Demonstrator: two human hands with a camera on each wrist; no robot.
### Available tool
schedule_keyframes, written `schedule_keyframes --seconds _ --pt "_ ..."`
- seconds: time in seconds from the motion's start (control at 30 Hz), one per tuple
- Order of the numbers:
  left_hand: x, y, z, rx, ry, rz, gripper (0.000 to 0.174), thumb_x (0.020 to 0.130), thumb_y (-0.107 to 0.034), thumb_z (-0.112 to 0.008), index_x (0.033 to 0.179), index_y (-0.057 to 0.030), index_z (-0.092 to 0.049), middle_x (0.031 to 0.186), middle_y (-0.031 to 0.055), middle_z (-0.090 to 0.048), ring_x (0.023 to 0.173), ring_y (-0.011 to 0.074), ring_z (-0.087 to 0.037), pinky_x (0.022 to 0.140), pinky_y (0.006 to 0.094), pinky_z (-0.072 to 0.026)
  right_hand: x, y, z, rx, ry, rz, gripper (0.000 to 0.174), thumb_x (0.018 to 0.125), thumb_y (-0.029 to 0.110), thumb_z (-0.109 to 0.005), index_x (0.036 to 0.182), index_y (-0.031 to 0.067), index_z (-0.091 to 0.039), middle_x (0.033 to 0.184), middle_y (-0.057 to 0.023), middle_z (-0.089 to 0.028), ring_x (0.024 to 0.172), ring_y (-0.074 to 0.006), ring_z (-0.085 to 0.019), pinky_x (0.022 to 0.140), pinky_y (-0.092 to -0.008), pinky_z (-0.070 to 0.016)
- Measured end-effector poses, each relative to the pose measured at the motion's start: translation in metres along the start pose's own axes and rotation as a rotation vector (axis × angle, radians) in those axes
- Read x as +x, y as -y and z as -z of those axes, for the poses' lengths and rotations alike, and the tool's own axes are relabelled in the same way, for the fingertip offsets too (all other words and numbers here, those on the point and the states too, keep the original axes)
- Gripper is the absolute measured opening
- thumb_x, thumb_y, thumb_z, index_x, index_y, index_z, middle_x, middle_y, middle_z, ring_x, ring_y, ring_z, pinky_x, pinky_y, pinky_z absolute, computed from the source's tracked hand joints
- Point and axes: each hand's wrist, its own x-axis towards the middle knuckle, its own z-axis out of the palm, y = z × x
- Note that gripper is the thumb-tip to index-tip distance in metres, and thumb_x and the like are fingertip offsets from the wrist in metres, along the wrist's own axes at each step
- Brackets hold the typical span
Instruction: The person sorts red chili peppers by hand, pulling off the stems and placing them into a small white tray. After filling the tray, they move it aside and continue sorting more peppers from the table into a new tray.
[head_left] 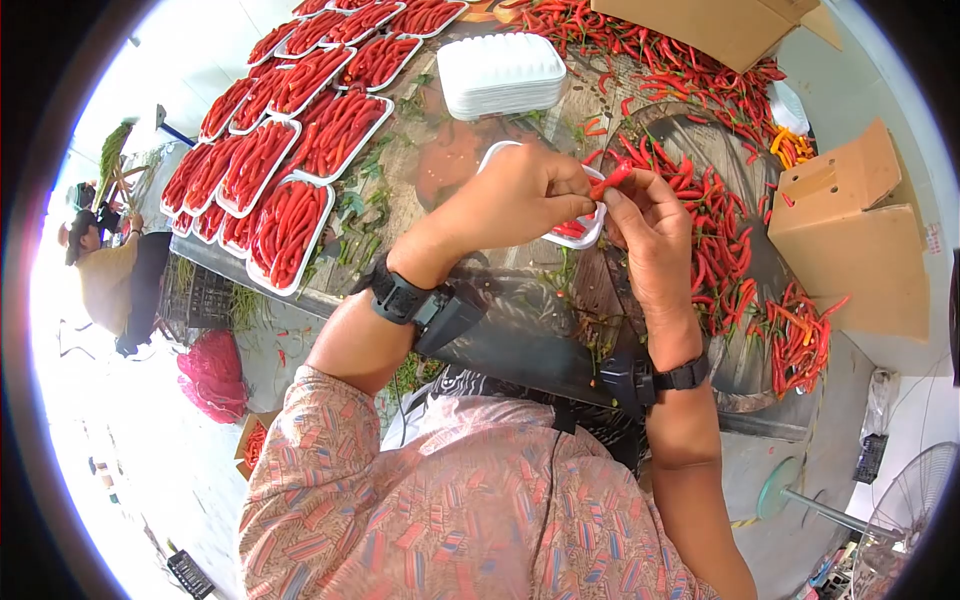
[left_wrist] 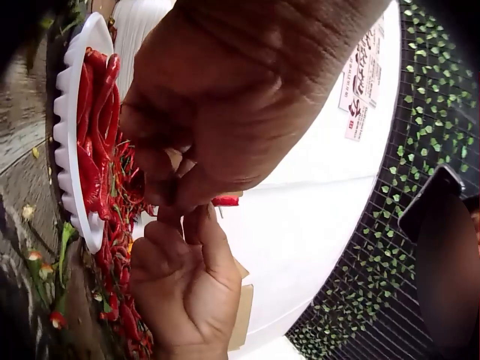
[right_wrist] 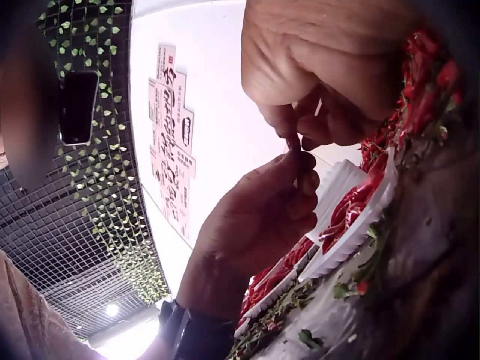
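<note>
Over the near part of the table, my left hand [head_left: 525,195] and right hand [head_left: 650,235] meet at a red chili pepper [head_left: 612,181]. Fingers and thumb of each hand pinch it, the left towards one end. In the left wrist view the fingers of my left hand [left_wrist: 225,105] hide most of the pepper; a short red piece [left_wrist: 226,201] shows beside them. Beneath the hands is a white foam tray [head_left: 594,236] partly filled with red chilies [left_wrist: 97,135]. My right hand [right_wrist: 330,67] covers much of the pinch in the right wrist view.
Filled trays of chilies [head_left: 290,235] crowd the table's left side. A stack of white trays [head_left: 500,75] stands at the back. Loose chilies [head_left: 715,220] spread along the right, near a cardboard box [head_left: 850,230]. Green stem bits [head_left: 365,215] litter the tabletop. Another person [head_left: 105,275] is far left.
</note>
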Motion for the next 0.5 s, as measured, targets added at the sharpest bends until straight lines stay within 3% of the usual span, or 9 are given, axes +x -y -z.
schedule_keyframes --seconds 0.03,0.1,0.17,0.27,0.3,0.37,0.4,0.47,0.5 --pt "-0.001 -0.001 -0.001 0.023 -0.020 -0.030 0.022 0.086 -0.010 -0.065 0.106 -0.0009 -0.068 0.079 0.0034 -0.066 0.073 0.0065 -0.059 0.064 0.0242 -0.0489 0.000 0.000 -0.001 0.001 -0.002 0.000 0.012 0.089 0.001 -0.061 0.102 0.0009 -0.060 0.098 -0.0035 -0.066 0.086 -0.0075 -0.061 0.077 -0.0219 -0.0495" --pt "-0.001 -0.003 -0.002 0.044 -0.037 -0.058 0.018 0.086 -0.010 -0.065 0.101 -0.0009 -0.069 0.078 0.0033 -0.065 0.071 0.0066 -0.058 0.063 0.0243 -0.0481 -0.001 0.002 -0.004 0.064 -0.030 -0.076 0.008 0.093 0.008 -0.058 0.099 0.0030 -0.061 0.078 0.0008 -0.060 0.061 -0.0039 -0.047 0.054 -0.0197 -0.0340" --pt "-0.001 -0.006 -0.003 0.096 -0.100 -0.442 0.011 0.078 -0.011 -0.070 0.081 -0.0010 -0.068 0.067 0.0133 -0.064 0.058 0.0222 -0.062 0.055 0.0319 -0.0473 0.003 -0.001 0.003 0.160 -0.045 -0.137 0.008 0.094 0.009 -0.057 0.098 0.0028 -0.061 0.078 -0.0003 -0.061 0.061 -0.0044 -0.048 0.054 -0.0199 -0.0354" --pt "-0.005 -0.015 0.001 0.071 -0.021 -0.429 0.010 0.079 -0.011 -0.069 0.078 -0.0010 -0.068 0.065 0.0094 -0.063 0.057 0.0163 -0.059 0.055 0.0294 -0.0464 0.008 -0.001 0.012 0.277 -0.096 -0.204 0.008 0.094 0.008 -0.057 0.096 0.0024 -0.061 0.081 -0.0031 -0.064 0.060 -0.0056 -0.049 0.053 -0.0210 -0.0386" --pt "-0.007 -0.019 0.006 0.069 -0.020 -0.428 0.010 0.079 -0.011 -0.069 0.078 -0.0010 -0.068 0.065 0.0094 -0.063 0.057 0.0163 -0.059 0.055 0.0294 -0.0464 0.008 -0.001 0.013 0.134 -0.101 -0.154 0.008 0.093 0.009 -0.059 0.096 0.0023 -0.061 0.081 -0.0034 -0.064 0.060 -0.0055 -0.050 0.052 -0.0210 -0.0391" --pt "-0.012 -0.024 0.019 -0.033 -0.058 -0.134 0.011 0.081 -0.010 -0.071 0.077 -0.0007 -0.067 0.068 -0.0013 -0.061 0.061 0.0037 -0.050 0.054 0.0226 -0.0406 0.008 -0.005 0.013 -0.006 -0.102 -0.104 0.009 0.091 0.009 -0.062 0.097 0.0022 -0.062 0.081 -0.0036 -0.064 0.060 -0.0053 -0.051 0.052 -0.0209 -0.0396" --pt "-0.012 -0.021 0.023 -0.032 -0.058 -0.134 0.011 0.081 -0.010 -0.071 0.077 -0.0007 -0.067 0.068 -0.0013 -0.061 0.061 0.0037 -0.050 0.054 0.0226 -0.0406 0.008 -0.009 0.011 -0.200 -0.083 -0.041 0.013 0.088 0.011 -0.065 0.097 0.0007 -0.063 0.082 -0.0042 -0.067 0.063 -0.0085 -0.056 0.056 -0.0237 -0.0438" --pt "-0.007 -0.009 0.033 -0.005 -0.314 -0.011 0.012 0.080 -0.010 -0.072 0.074 -0.0014 -0.066 0.064 -0.0036 -0.059 0.058 0.0020 -0.047 0.052 0.0217 -0.0381 0.007 -0.013 0.009 -0.395 -0.064 0.025 0.018 0.085 0.012 -0.068 0.096 -0.0009 -0.064 0.083 -0.0048 -0.069 0.065 -0.0117 -0.060 0.060 -0.0265 -0.0479" --pt "-0.004 -0.003 0.038 0.127 -0.414 -0.012 0.015 0.079 -0.013 -0.072 0.074 -0.0013 -0.064 0.063 -0.0007 -0.059 0.056 0.0036 -0.049 0.051 0.0235 -0.0397 0.007 -0.013 0.009 -0.584 -0.044 0.070 0.018 0.083 0.012 -0.068 0.095 -0.0003 -0.065 0.082 -0.0068 -0.069 0.066 -0.0138 -0.062 0.062 -0.0279 -0.0490"
